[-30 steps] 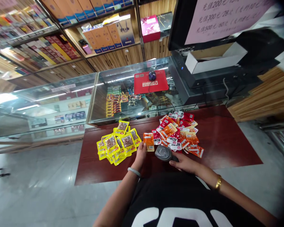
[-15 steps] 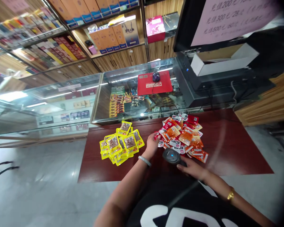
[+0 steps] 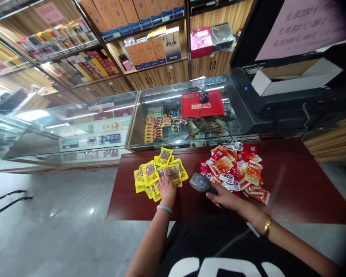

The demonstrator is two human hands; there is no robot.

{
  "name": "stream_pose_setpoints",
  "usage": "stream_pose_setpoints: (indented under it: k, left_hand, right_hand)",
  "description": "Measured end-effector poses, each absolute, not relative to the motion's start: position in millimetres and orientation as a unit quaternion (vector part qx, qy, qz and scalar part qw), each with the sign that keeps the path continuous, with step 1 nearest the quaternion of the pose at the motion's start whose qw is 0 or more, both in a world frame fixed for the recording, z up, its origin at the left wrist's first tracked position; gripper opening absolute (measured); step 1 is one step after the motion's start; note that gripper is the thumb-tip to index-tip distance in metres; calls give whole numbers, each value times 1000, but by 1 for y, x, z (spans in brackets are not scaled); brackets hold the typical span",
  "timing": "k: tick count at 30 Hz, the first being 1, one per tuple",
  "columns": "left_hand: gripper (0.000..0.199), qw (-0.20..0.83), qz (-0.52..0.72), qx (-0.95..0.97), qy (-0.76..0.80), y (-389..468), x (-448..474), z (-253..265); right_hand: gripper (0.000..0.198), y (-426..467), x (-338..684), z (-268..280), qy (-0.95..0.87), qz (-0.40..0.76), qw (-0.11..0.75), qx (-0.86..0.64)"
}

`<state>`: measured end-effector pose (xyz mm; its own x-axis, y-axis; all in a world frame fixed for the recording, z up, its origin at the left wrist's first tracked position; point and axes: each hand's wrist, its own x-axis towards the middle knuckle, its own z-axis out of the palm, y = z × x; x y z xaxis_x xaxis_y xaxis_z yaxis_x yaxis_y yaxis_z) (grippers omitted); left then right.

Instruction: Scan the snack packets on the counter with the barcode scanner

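My left hand [image 3: 166, 189] is at the pile of yellow snack packets [image 3: 150, 172] on the dark red table. Its fingers close on the left edge of a yellow snack packet [image 3: 174, 173] on the pile's right side; one finger lies long over the pile, and the thumb is hidden. My right hand [image 3: 222, 196] is wrapped round the handle of a black barcode scanner [image 3: 200, 182] with a blue light on top. The scanner head points left, between the two piles. Beyond it lies a heap of red, orange and white snack packets [image 3: 232, 167], touched by neither hand.
A glass display counter [image 3: 173, 148] borders the table's far side, with a red mat [image 3: 190, 111] and a computer mouse [image 3: 203, 96] on top. At the right stand a dark machine and an open white box [image 3: 296, 84]. Stocked shelves line the back wall.
My left hand has left the red packets and moved left onto the yellow pile. The scanner has shifted slightly left relative to the red and orange heap, still in my right hand. The view has turned.
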<state>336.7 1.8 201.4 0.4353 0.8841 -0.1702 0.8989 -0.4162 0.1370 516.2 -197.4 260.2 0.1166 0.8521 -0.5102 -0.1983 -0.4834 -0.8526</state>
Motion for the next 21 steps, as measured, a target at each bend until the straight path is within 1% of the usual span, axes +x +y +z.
stream_pose_setpoints:
  k: [2,3,6,7,8,10,13,15,18,21]
  left_hand:
    - [84,116,-55,844,521,10,337,202]
    - [74,127,-65,845,516,14,335,203]
    - [34,169,-71,856,483,28,325,206]
    - [26,189,-59,858,475,32,321,206]
    - [23,216,-39,854,471,35,317,206]
    - [25,306,10,824,477,39,312,204]
    - [32,492,58,728,474,36,315,199]
    - [35,572,84,677,455,32,322,196]
    - [35,601,117,651,448,25,336,195]
    - [34,623,132,619,461,19,347,198]
  right_hand:
    - [72,-189,506,261,-275,600,434,-614]
    - [72,-186,501,262,-278,594,436,-617]
    - [69,-183,488,267,-270,577,440,-633]
    - [68,-183,485,270,-263,572,438,-642]
    - [67,-182,483,273,-257,564,437,-652]
    - [64,-180,481,283,-257,540,439,-670]
    - [58,-172,487,301,-287,496,460,-678]
    - [58,-164,493,308,-303,484,464,-677]
    - [59,-152,502,308,-312,493,454,-673]
    - [57,-144,508,298,-284,524,440,-671]
